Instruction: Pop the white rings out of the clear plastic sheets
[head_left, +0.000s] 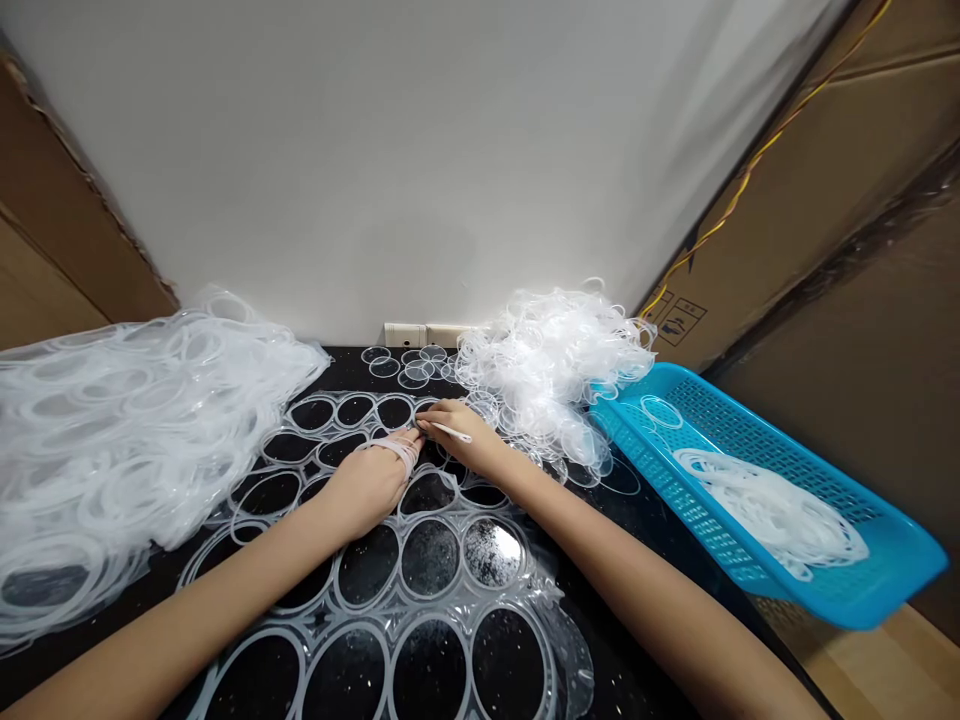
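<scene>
A clear plastic sheet (420,600) with many round punched holes lies flat on a black speckled table (637,680). My left hand (371,480) presses on the sheet, its forefinger wrapped in pale tape, fingers curled down onto the plastic. My right hand (461,435) meets it at the sheet's far part, fingers pinched on a thin white tool (454,431) that points left. Both fingertips touch the same ring of the sheet.
A heap of punched plastic sheets (112,440) fills the left. A tangle of clear rings (547,370) sits back right, beside a blue basket (885,560) holding more rings. Loose rings (409,365) lie by the wall. Cardboard boxes stand at both sides.
</scene>
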